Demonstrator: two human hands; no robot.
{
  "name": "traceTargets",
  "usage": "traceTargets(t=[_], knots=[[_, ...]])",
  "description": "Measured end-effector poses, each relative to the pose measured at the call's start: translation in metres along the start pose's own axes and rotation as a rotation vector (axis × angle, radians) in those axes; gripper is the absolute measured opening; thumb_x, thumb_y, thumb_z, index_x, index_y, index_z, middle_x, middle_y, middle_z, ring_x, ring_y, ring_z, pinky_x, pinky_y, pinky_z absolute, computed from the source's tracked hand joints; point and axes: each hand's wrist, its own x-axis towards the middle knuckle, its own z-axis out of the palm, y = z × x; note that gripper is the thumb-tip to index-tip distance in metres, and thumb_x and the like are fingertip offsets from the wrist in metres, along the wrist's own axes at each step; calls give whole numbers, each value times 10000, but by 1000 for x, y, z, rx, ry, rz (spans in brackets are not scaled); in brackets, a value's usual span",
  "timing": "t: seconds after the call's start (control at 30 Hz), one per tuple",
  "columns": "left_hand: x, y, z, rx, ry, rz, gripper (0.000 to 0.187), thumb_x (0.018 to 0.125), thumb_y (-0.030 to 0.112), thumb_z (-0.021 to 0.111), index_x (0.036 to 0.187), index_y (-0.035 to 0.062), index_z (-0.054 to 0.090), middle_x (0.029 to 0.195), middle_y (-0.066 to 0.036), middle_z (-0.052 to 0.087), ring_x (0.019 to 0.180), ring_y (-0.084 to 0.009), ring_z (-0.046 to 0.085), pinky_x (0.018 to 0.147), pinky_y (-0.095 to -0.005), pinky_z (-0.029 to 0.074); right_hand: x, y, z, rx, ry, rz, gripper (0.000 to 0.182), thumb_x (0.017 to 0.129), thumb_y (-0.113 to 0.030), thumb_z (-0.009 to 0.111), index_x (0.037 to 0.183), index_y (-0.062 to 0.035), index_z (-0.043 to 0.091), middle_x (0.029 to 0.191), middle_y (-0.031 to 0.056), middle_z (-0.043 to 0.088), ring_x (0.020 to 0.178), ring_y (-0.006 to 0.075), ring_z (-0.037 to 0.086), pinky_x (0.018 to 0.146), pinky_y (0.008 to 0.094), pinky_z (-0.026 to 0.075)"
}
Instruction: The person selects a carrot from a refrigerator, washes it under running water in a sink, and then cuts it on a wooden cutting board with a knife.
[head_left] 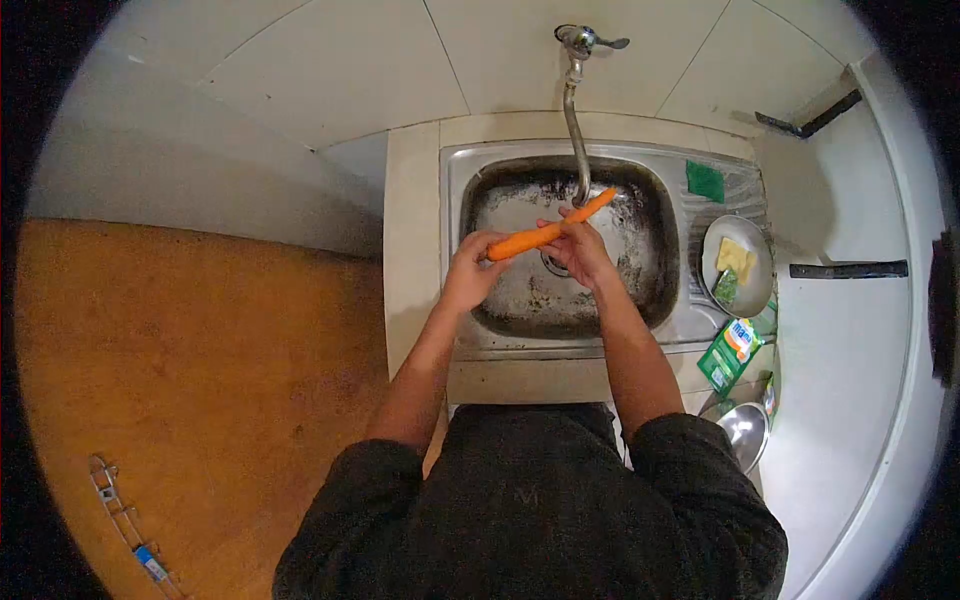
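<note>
A long orange carrot [525, 241] is held over the metal sink [520, 308], slanting up to the right with its thin tip near the faucet's spout. My left hand [474, 270] has its fingers closed around the thick lower end. Farther along the carrot, my right hand [580, 252] grips it around the middle, fingers wrapped from below. The curved faucet [575, 125] comes down from the wall just behind the tip. Part of the drain [552, 266] shows beneath my right hand.
Right of the basin, a green scouring pad [705, 181] lies on the drainboard. Near it stands a bowl [713, 245] with a yellow sponge [735, 258] inside. A green detergent packet [731, 356] and a shiny metal bowl [745, 432] sit closer to me, beside the white wall.
</note>
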Motion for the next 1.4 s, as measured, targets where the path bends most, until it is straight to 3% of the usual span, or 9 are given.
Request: traceTargets(t=[0.1, 0.17, 0.23, 0.57, 0.63, 0.87, 1.3, 1.4], knots=[[-1, -1, -4, -107, 11, -21, 365, 726, -23, 721, 1067, 15, 596, 1076, -121, 581, 1081, -248, 548, 942, -328, 442, 0, 2, 3, 18, -22, 2, 488, 932, -128, 435, 1351, -16, 211, 1202, 280, 503, 1081, 346, 565, 915, 445, 497], [-1, 0, -7, 30, 38, 72, 371, 710, -31, 726, 1058, 28, 612, 1094, -127, 580, 1082, -261, 549, 939, -337, 442, 0, 4, 5, 53, -32, 9, 484, 936, -131, 430, 1349, -12, 209, 1201, 284, 501, 1084, 351, 563, 916, 451, 495], [-2, 12, -9, 62, 39, 51, 369, 704, -25, 730, 1052, 32, 619, 1104, -127, 580, 1084, -265, 549, 935, -340, 443, 4, 6, 3, 81, -73, -5, 570, 940, -119, 401, 1410, -41, 89, 1203, 303, 498, 1087, 384, 555, 929, 487, 483], [-5, 13, -8, 79, 7, 59, 359, 694, -13, 726, 1039, 34, 640, 1129, -132, 579, 1090, -279, 548, 916, -348, 451, -2, -2, 0, -9, -88, 62, 471, 980, -209, 389, 1351, -30, 158, 1216, 326, 477, 1102, 416, 541, 937, 505, 478], [-6, 15, -7, 84, 11, 73, 355, 695, -16, 725, 1036, 35, 640, 1131, -132, 579, 1090, -280, 548, 916, -349, 451, -8, -3, 4, -44, -33, 50, 421, 985, -223, 375, 1316, 2, 248, 1229, 291, 494, 1106, 362, 555, 911, 419, 515], [-9, 10, -1, 110, 20, 104, 339, 704, -18, 717, 1031, 32, 638, 1125, -139, 585, 1078, -291, 561, 920, -351, 452, -4, -2, -5, -1, -67, 78, 476, 992, -281, 360, 1346, 3, 219, 1228, 288, 493, 1096, 356, 561, 916, 417, 511], [-12, 14, -9, 132, 5, 66, 325, 714, -36, 700, 1027, 32, 647, 1138, -119, 590, 1090, -268, 564, 919, -327, 455, 5, 13, -9, 4, -82, 61, 495, 962, -224, 405, 1345, 25, 215, 1237, 288, 479, 1113, 364, 542, 965, 459, 465], [-13, 9, -9, 132, 29, 74, 344, 724, -27, 708, 1047, 79, 654, 1145, -122, 576, 1064, -289, 569, 891, -328, 469, 9, 15, -12, 32, -106, 73, 504, 954, -212, 410, 1348, 28, 207, 1239, 289, 474, 1121, 369, 534, 971, 465, 460]])
